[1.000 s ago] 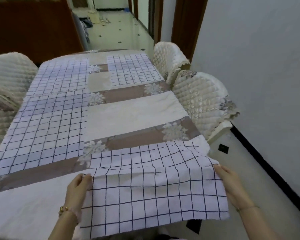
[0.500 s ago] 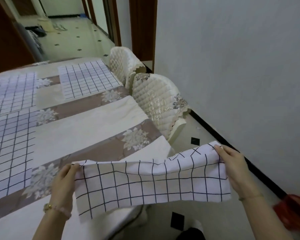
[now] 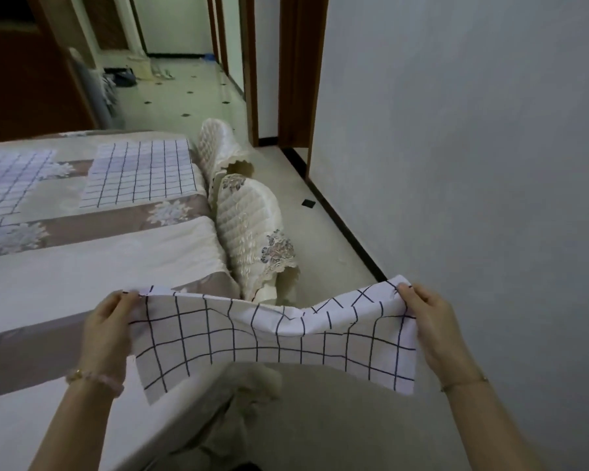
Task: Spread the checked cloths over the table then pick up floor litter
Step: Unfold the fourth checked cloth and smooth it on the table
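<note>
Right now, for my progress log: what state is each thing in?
held checked cloth: in the air, sagging in the middle
left hand: pinches its top left corner
right hand: pinches its top right corner
far checked cloth: spread flat on the table
near chair: pushed in against the table, quilted cover on

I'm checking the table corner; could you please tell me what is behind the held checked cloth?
Visible below the checked cloth: the tablecloth hanging in folds at the corner, and floor. Hidden behind it: the corner's top edge and the foot of the near chair cover.
</note>
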Action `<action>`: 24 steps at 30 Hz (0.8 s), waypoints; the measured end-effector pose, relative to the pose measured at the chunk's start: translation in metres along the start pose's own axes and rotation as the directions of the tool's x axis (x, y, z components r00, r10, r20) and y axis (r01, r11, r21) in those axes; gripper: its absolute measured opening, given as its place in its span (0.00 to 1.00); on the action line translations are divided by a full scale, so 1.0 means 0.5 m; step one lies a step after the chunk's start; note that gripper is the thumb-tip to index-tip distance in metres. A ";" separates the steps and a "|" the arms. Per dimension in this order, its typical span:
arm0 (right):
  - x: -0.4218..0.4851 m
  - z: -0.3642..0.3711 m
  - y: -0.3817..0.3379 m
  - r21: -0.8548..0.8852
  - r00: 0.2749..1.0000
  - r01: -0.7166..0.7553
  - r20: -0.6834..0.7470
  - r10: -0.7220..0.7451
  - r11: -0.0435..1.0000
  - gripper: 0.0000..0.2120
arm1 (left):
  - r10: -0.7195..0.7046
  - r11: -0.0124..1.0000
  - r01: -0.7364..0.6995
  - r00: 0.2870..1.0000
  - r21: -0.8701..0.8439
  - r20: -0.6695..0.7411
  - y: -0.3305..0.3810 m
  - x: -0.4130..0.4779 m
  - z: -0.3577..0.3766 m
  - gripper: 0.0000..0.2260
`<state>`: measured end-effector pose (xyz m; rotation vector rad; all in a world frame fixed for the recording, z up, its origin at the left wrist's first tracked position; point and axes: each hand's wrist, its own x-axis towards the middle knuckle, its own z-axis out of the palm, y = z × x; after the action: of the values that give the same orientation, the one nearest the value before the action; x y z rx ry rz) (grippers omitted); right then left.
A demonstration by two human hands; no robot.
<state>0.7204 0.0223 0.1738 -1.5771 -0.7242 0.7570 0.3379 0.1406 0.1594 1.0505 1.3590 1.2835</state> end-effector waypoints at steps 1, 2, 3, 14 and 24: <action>0.021 -0.008 -0.006 0.012 1.000 -0.009 0.005 0.009 1.000 0.09 | 0.004 1.000 -0.004 1.000 -0.005 -0.028 0.007 0.000 0.009 0.09; 0.044 -0.013 -0.016 0.027 1.000 -0.012 0.010 0.012 1.000 0.08 | 0.015 1.000 -0.015 0.998 -0.002 -0.059 0.016 0.005 0.018 0.09; 0.069 -0.016 -0.029 0.041 1.000 -0.006 0.013 0.006 0.999 0.08 | 0.028 1.000 -0.028 0.996 -0.001 -0.085 0.027 0.014 0.027 0.09; 0.429 0.162 -0.159 0.145 0.966 0.107 0.220 -0.137 0.984 0.07 | 0.138 0.987 -0.159 0.925 -0.030 -0.355 0.099 0.235 0.105 0.09; 0.659 0.578 -0.260 0.142 0.730 0.076 0.666 -0.152 0.987 0.06 | 0.057 0.990 -0.135 0.684 -0.050 -0.728 0.116 0.306 0.029 0.09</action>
<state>0.6804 0.4718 0.2468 -1.1200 -1.2761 1.2817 0.3246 0.2979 0.2050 0.5335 1.8041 1.9549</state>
